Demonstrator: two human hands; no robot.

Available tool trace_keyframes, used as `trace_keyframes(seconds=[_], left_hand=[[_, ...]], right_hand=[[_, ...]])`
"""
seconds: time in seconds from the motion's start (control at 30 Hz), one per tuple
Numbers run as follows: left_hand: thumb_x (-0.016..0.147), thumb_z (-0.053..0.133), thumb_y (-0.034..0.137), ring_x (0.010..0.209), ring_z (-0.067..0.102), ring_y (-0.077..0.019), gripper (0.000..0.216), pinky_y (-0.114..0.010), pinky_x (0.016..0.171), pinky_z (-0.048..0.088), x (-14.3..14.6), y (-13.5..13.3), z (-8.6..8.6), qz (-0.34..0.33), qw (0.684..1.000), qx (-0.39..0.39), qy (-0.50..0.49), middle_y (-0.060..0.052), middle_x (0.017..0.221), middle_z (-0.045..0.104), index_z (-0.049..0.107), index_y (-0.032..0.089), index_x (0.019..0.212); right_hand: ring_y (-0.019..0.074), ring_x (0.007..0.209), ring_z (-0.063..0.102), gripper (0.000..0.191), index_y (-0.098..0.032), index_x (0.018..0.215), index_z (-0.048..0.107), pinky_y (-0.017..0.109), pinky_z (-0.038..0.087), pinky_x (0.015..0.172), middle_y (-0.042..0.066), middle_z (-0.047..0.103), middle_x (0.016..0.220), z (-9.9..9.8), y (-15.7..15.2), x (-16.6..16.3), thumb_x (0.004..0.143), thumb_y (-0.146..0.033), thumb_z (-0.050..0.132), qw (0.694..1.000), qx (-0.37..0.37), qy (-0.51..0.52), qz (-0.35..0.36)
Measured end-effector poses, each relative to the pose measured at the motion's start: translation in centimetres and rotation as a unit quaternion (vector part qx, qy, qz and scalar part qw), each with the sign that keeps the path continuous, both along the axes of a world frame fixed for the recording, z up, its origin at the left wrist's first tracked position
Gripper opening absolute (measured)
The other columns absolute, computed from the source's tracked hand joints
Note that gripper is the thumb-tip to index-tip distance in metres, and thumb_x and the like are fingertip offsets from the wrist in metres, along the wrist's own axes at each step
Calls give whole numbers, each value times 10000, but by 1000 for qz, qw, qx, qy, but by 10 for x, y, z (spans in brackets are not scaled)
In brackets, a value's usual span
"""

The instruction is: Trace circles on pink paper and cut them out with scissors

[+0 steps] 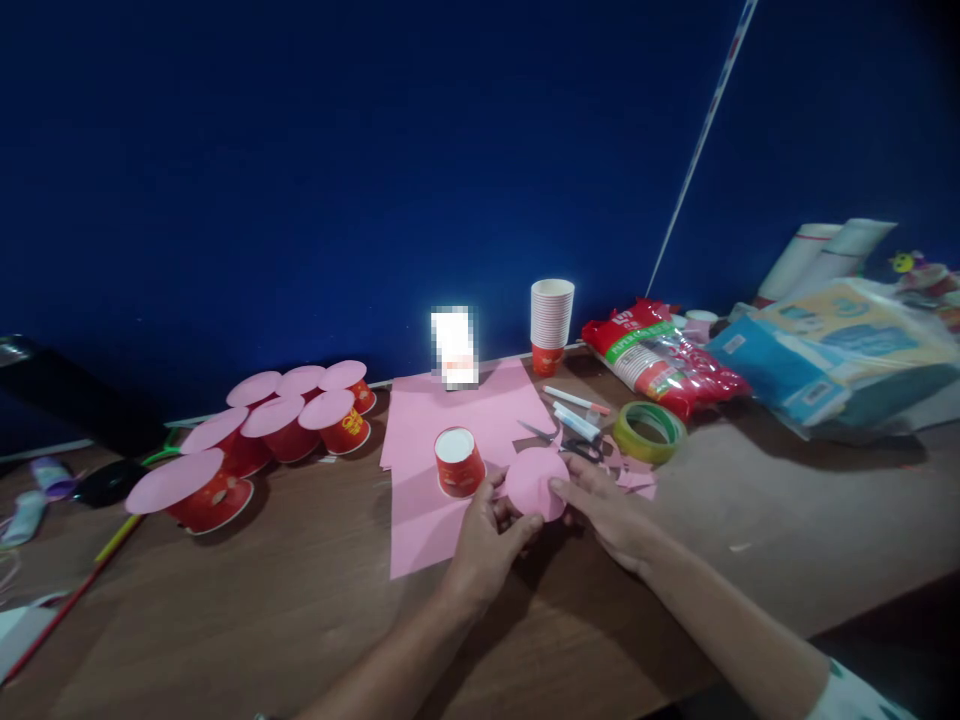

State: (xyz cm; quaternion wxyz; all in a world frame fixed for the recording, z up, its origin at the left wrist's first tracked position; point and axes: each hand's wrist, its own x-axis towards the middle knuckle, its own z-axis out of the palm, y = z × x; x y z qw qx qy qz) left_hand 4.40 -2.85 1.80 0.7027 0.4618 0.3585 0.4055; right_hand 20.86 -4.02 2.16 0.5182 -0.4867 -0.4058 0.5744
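Note:
Both hands meet over a pink paper disc [534,482] near the middle of the wooden table [300,590]. My left hand [486,540] grips something under the disc from the left, fingers curled; what lies beneath is hidden. My right hand [604,505] presses its thumb and fingers on the disc's right edge. An upside-down red paper cup [458,462] stands just left of the disc on pink paper sheets [450,440].
Several upturned red cups topped with pink discs [277,425] cluster at the left. A stack of cups [550,325], scissors [562,440], a marker [576,401], a yellow tape roll [649,431], a red packet [660,360] and bagged paper [840,350] lie behind and to the right.

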Motion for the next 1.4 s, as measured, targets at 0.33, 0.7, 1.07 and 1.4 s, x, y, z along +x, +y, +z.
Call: trace_keyframes(seconds=[0.33, 0.7, 1.07, 1.4], left_hand=[[742, 669, 427, 785, 627, -170, 513, -301, 696, 518, -4, -1, 17, 100, 995, -17, -10, -63, 910, 649, 540, 162, 1161], [648, 783, 277, 785, 597, -129, 578, -265, 733, 491, -26, -9, 39, 86, 992, -60, -73, 7, 794, 593, 497, 195, 1143], [650, 774, 341, 622, 531, -83, 275, -212, 622, 437, -30, -10, 35, 66, 996, -57, -32, 4, 697, 597, 629, 137, 767], [707, 729, 353, 666, 548, -118, 252, -246, 663, 442, -29, -10, 32, 59, 997, -35, -23, -20, 710, 618, 649, 126, 781]], right_hand=[[105, 622, 563, 373, -240, 1137, 592, 194, 419, 497, 10, 676, 906, 14, -3, -1, 781, -317, 669, 999, 4, 30, 31], [101, 651, 593, 181, -232, 879, 632, 230, 529, 644, -29, 644, 773, 36, -1, -25, 728, -233, 730, 986, -21, 165, 7], [177, 825, 645, 341, -207, 1007, 629, 290, 514, 732, 45, 695, 962, 37, -9, -32, 735, -396, 714, 990, 8, 130, 48], [132, 729, 625, 238, -217, 924, 603, 255, 485, 680, 4, 683, 872, 28, -15, -30, 748, -325, 721, 986, -19, 143, 84]])
